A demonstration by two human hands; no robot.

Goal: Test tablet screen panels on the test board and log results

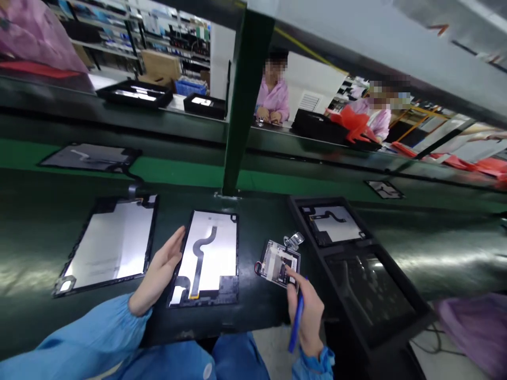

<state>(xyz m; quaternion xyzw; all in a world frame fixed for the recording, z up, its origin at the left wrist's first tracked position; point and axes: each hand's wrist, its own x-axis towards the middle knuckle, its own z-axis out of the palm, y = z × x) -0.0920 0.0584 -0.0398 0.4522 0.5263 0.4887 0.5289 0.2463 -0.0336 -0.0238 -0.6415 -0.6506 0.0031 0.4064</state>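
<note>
My left hand (159, 272) lies open, fingers outstretched, against the left edge of a tablet display panel (225, 237). The panel's silvery back faces up and a dark S-shaped flex cable (199, 261) runs down it. In my right hand (307, 306) is a slim blue pen-like tool (296, 323), tucked under the fingers and pointing down towards me. The right index fingertip touches a small square electronic unit (273, 261) with exposed circuitry and a red wire at its left side. A small clear-and-metal piece (293, 240) lies at the unit's upper edge.
Another display panel (114, 243) lies on the left. A black two-compartment tray (317, 248) at right holds a panel in its far compartment. Beyond are more panels (89, 157) on a green strip. A dark green post (243, 105) rises ahead; people in pink work across the bench.
</note>
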